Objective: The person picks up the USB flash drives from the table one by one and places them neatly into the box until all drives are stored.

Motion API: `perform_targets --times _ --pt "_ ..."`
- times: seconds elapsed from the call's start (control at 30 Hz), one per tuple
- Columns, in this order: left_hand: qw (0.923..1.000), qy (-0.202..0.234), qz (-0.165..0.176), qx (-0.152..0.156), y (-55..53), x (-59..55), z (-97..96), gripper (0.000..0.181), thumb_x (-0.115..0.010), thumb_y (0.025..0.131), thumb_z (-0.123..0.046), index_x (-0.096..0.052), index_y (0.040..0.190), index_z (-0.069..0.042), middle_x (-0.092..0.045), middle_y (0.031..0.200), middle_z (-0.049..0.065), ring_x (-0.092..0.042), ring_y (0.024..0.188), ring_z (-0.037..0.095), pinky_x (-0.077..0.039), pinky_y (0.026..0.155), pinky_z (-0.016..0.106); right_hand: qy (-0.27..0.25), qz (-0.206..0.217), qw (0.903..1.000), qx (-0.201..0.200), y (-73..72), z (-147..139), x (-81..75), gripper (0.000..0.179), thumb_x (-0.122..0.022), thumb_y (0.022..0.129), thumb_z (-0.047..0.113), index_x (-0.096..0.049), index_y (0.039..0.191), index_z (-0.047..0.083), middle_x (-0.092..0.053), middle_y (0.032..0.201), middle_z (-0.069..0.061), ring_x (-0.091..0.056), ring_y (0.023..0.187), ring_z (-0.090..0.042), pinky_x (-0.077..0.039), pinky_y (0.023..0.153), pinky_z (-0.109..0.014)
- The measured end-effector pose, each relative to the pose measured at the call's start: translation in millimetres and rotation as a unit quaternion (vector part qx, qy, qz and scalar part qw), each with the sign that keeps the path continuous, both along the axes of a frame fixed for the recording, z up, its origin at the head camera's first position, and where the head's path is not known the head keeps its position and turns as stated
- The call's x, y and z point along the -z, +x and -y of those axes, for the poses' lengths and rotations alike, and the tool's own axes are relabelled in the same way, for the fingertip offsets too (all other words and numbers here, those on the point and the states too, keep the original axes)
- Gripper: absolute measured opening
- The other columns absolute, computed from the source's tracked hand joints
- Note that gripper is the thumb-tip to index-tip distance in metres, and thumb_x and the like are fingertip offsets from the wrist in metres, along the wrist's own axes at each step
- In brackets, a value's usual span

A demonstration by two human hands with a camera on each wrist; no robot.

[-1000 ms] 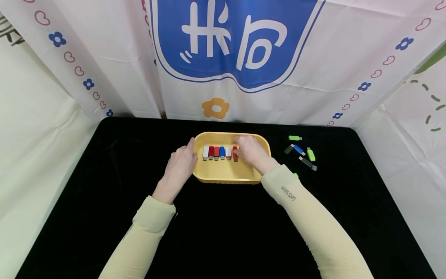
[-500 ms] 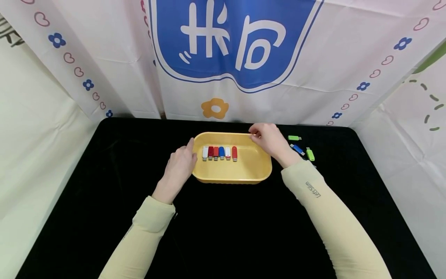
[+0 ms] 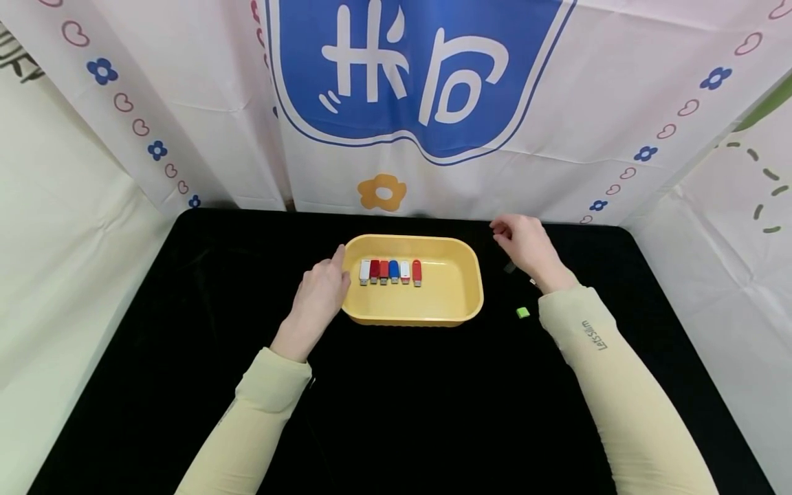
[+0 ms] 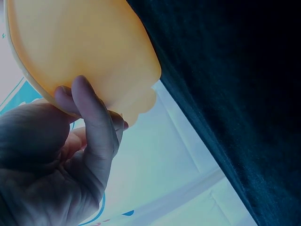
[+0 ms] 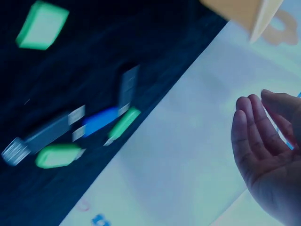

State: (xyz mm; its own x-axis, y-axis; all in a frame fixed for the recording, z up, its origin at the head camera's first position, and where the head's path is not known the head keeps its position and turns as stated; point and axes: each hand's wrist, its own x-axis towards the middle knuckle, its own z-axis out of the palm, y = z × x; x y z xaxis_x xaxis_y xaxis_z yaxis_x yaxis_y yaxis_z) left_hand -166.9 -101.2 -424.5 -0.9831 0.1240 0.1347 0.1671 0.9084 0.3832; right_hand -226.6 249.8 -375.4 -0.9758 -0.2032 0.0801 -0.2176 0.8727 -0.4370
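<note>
My left hand (image 3: 317, 294) grips the left end of a yellow plastic tray (image 3: 448, 302), fingers on its outer wall (image 4: 94, 42) at the rim. Inside the tray lies a row of USB sticks: a white one (image 3: 365, 271), red ones, a blue one (image 3: 394, 271), another white one (image 3: 405, 271) and a red one (image 3: 417, 272) at the row's right end. My right hand (image 3: 527, 249) hovers right of the tray with nothing in its loosely bent fingers. Below it, in the right wrist view, lie a blue USB stick (image 5: 100, 121), a slim green one (image 5: 123, 126) and dark ones (image 5: 51, 133).
A short green piece (image 3: 522, 312) lies apart on the black tablecloth (image 3: 408, 405), near the tray's right end. A rounded green USB stick (image 5: 59, 156) lies next to a dark one. Behind the table's far edge hangs a white printed curtain (image 3: 334, 185).
My right hand has left the red USB stick at the row's right end and moved right, out over the loose sticks. My left hand stays at the tray.
</note>
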Motion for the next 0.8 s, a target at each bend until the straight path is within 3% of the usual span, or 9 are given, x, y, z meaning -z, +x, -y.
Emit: perform_targets --times 0.17,0.3,0.57,0.8 --pt "1.0000 -0.004 0.003 -0.001 -0.4 -0.1 -0.1 0.052 -0.059 0.098 -0.010 -0.046 0.146 0.003 -0.069 0.093 0.023 -0.059 0.053 0.023 -0.047 0.043 0.030 0.050 0.035 0.9981 0.004 0.2 -23 15.2 0.028 -0.058 0.094 -0.004 -0.064 0.122 -0.004 -0.066 0.118 -0.024 -0.062 0.110 -0.039 -0.051 0.095 -0.052" --pt "1.0000 -0.006 0.005 -0.002 -0.4 -0.1 0.2 0.052 -0.059 0.098 -0.010 -0.045 0.146 0.003 -0.069 0.093 0.023 -0.059 0.053 0.023 -0.047 0.043 0.029 0.097 0.051 0.9938 -0.017 2.5 -32 27.2 0.030 -0.059 0.093 -0.006 -0.064 0.123 -0.005 -0.064 0.123 -0.026 -0.059 0.117 -0.042 -0.048 0.100 -0.054" --pt "1.0000 -0.004 0.002 0.000 -0.3 -0.6 0.2 0.052 -0.060 0.098 -0.010 -0.046 0.146 0.004 -0.069 0.092 0.023 -0.060 0.053 0.024 -0.047 0.043 0.030 0.161 0.063 0.9833 -0.056 6.2 -33 44.8 0.035 -0.060 0.087 -0.012 -0.065 0.120 -0.004 -0.060 0.126 -0.026 -0.056 0.120 -0.043 -0.051 0.096 -0.054" --pt "1.0000 0.003 0.007 0.001 -0.1 -0.7 -0.2 0.051 -0.059 0.098 -0.009 -0.046 0.146 0.004 -0.068 0.093 0.024 -0.058 0.052 0.023 -0.047 0.042 0.029 0.193 0.067 0.9758 -0.077 6.6 -34 51.8 0.039 -0.052 0.083 -0.018 -0.069 0.115 -0.002 -0.060 0.128 -0.024 -0.053 0.126 -0.045 -0.048 0.101 -0.057"
